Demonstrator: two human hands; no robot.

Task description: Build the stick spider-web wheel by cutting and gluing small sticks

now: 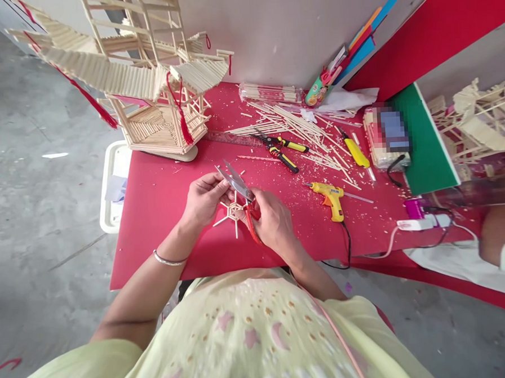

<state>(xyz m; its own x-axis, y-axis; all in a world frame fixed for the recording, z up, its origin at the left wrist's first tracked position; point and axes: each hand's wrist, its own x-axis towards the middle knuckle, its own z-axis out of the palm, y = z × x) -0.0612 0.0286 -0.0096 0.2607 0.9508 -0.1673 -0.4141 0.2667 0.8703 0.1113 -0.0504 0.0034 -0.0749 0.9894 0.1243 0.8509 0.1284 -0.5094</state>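
From where I stand, the red table (147, 200) takes up most of the view, and a tall pagoda-like model (137, 82) of pale sticks, hung with red tassels, stands at its far left. Across on the right is another stick model (486, 120), just past an upright green board (428, 151), with somebody else's arm (491, 227) near it. A loose spread of sticks (295, 124) covers the table's back half, crumbs all around. At the front edge, the right hand (273, 219) is wrapped round the red handles of some scissors (240, 185), their blades spread apart. The left hand (204, 200) is narrowed to a pinch right by those blades; I can't tell whether anything is between its fingertips. Black-and-yellow pliers (273, 147) lie beyond, and a yellow glue gun (332, 195) rests to the right. Below the scissors, between both hands, sits a little spoked stick frame (236, 226), partly hidden by fingers. Smaller again, a yellow-handled cutter (355, 151) lies beside the loose sticks.
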